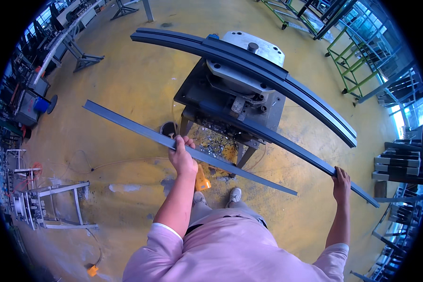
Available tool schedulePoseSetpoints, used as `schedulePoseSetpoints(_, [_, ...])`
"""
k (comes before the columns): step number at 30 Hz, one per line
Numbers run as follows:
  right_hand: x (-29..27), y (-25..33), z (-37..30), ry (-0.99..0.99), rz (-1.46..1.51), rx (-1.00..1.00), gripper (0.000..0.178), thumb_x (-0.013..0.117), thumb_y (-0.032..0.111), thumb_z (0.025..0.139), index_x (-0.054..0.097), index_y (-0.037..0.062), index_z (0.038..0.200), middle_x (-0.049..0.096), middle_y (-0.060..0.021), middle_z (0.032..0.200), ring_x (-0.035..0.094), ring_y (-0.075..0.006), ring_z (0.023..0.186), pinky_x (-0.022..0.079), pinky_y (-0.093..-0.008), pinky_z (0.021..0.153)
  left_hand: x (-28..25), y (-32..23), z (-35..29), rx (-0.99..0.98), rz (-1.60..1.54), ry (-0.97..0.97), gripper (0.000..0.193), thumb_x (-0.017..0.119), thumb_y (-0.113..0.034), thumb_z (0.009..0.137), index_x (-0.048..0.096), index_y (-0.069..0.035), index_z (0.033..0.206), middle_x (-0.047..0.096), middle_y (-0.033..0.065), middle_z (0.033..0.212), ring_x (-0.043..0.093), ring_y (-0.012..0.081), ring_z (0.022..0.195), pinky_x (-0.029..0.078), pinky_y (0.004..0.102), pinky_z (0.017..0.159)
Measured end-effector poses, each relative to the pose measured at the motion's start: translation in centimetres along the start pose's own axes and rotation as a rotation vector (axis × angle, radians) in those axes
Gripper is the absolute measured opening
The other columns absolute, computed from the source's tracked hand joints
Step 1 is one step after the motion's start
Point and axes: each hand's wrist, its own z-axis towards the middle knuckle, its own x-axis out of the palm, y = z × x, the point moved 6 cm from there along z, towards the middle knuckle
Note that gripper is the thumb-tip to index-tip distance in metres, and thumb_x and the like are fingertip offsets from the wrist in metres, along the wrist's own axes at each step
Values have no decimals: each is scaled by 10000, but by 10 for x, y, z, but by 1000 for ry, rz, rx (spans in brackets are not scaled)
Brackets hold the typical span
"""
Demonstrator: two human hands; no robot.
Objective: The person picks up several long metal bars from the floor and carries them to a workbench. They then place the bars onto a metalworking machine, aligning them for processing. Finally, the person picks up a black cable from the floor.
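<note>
clamped around a long grey metal profile [127,123], the person's left hand [182,154] held it near its middle, thumb and fingers closed about the bar. that profile slanted in front of the body, one end up to the left, the other down to the right, well apart from the dark profile beyond it.

the right hand [341,182] was likewise closed, its fingers wrapped over a long dark profile [305,156] near the outer end. this second bar ran from the right hand leftward to the front of a press [277,49], below the silver upper plate; how it sat among the tooling could not be told. across the top of the press lay a bundle of curved dark profiles [174,40], both ends overhanging.

metal chips [215,143] were scattered below the press table [185,89], with a dark bucket [168,128] just beside them, partly hidden by the grey profile. an orange foot pedal [202,179] stood on the yellow floor [127,84] near the person's shoes [235,194]. a green-framed trolley [350,70] stood farther off to the right.
</note>
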Motion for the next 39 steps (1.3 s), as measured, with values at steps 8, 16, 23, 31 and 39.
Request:
schedulePoseSetpoints(8, [5, 45, 25, 102, -37, -96, 442, 657, 89, 865, 575, 56, 1298, 638, -128, 1105, 582, -341, 1039, 433, -432, 888, -99, -39, 18, 68, 12, -137, 128, 601, -175, 1007, 557, -64, 1054, 616, 43, 889, 586, 144, 758, 502, 288, 648])
schedulePoseSetpoints(16, [6, 42, 21, 84, 37, -161, 396, 666, 109, 842, 593, 54, 1227, 626, -125, 1016, 584, -343, 952, 436, -434, 842, -146, -47, -4, 195, 58, -255, 106, 580, -138, 1011, 567, -38, 1043, 607, 51, 867, 557, 140, 728, 479, 282, 643])
schedulePoseSetpoints(23, [-3, 5, 26, 191, 11, -73, 362, 701, 140, 832, 609, 67, 1175, 638, -110, 1048, 597, -327, 1021, 450, -421, 885, -168, -60, -4, 265, 68, -278, 93, 558, -127, 1022, 544, -35, 1013, 572, 46, 854, 523, 142, 737, 467, 289, 642])
schedulePoseSetpoints(31, [-10, -47, -10, 167, -17, 10, 369, 694, 113, 839, 610, 61, 1194, 642, -99, 1079, 593, -320, 1049, 453, -414, 899, -179, -60, 5, 236, 83, -242, 115, 563, -142, 1021, 544, -32, 994, 574, 59, 858, 540, 161, 745, 475, 288, 639])
schedulePoseSetpoints(39, [-9, 17, 24, 239, -5, -61, 501, 675, 126, 846, 572, 151, 1336, 628, -90, 975, 589, -303, 971, 441, -408, 897, -170, -50, -4, 236, 90, -214, 101, 565, -131, 1017, 539, -40, 980, 569, 55, 848, 531, 157, 732, 472, 286, 640])
